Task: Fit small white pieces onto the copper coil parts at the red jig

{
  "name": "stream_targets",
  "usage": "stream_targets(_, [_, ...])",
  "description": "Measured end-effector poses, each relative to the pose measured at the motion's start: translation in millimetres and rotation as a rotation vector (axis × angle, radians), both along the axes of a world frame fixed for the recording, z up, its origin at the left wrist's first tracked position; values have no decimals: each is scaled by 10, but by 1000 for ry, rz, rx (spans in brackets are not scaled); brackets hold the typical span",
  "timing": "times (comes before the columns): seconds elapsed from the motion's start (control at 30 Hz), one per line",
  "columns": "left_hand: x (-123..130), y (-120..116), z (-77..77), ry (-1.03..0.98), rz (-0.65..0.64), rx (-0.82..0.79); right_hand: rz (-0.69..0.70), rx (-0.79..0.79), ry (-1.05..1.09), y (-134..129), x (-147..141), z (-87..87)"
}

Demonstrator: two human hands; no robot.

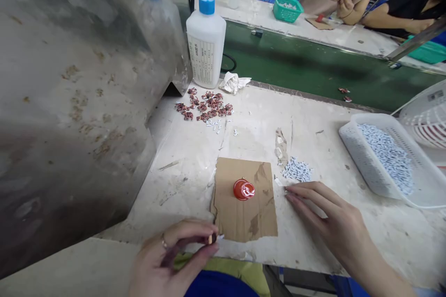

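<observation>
My left hand [177,257] pinches a small dark brown and tan piece [212,238] between thumb and forefinger, just off the lower left corner of a cardboard square [230,222]. A white tip sticks out from that piece. On the cardboard sits a small red cap-like dish [239,190] with a glossy surface. To the right of the cardboard, my right hand [327,222] rests low over the table, thumb and forefinger closed together; whatever is between them is too small to make out. Just beyond those fingertips lies a little pile of pale blue-white pieces [298,170].
A white glue bottle [206,46] with a blue nozzle stands behind several small brown figures [209,106]. Beside it lies crumpled tissue [234,82]. A white basket [362,167] of pale pieces is at right, a metal housing [76,102] at left. Across the divider, people work near a green basket [286,11].
</observation>
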State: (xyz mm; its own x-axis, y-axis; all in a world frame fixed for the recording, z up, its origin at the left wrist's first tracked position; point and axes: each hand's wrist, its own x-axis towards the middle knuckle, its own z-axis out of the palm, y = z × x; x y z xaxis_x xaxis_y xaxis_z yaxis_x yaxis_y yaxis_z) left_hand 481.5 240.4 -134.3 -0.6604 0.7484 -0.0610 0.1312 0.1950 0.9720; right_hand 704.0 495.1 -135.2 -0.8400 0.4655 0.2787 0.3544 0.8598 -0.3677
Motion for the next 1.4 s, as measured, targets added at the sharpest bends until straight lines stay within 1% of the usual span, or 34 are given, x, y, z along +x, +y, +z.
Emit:
stream_targets(0.03, [-12,83,0,-45,-45,29,2,13,-10,11,5,5])
stream_targets(0.07, [-21,155,9,-77,-53,51,0,31,-31,21,11,14])
stream_targets(0.13, [-34,255,43,-112,-25,87,7,73,-109,40,23,40])
stream_targets(0.23, [-41,305,98,-78,7,144,56,121,-182,50,-4,105])
stream_targets(0.3, [-39,302,117,1,15,168,86,118,-126,32,-83,171])
stream_targets(0.4, [-30,287,121,139,2,136,76,50,-22,-43,-274,289])
stream_targets(0.47, [-29,280,117,166,22,125,69,-29,23,-111,-413,358])
stream_targets(0.53, [-38,277,114,169,0,154,82,-115,64,-177,-526,401])
stream_targets(0.6, [-54,276,115,199,-66,187,98,-171,93,-228,-600,418])
stream_targets(0.67, [-66,273,115,223,-115,178,108,-192,98,-259,-638,418])
stream_targets(0.87, [-70,252,101,220,-79,130,127,-152,85,-281,-691,408])
stream_targets(1.0, [-100,278,122,286,-137,184,142,-118,81,-288,-719,404])
stream_targets(1.1, [-114,321,143,355,-84,215,150,-80,72,-292,-715,390])
stream_targets(1.17, [-116,345,152,337,-74,225,153,-55,57,-294,-703,386])
stream_targets(1.23, [-111,360,156,301,-90,236,144,-46,58,-303,-691,395])
stream_targets(1.3, [-97,368,161,285,-75,231,117,-72,82,-325,-682,422])
stream_targets(1.4, [-55,382,172,266,-41,213,65,-202,137,-391,-677,484])
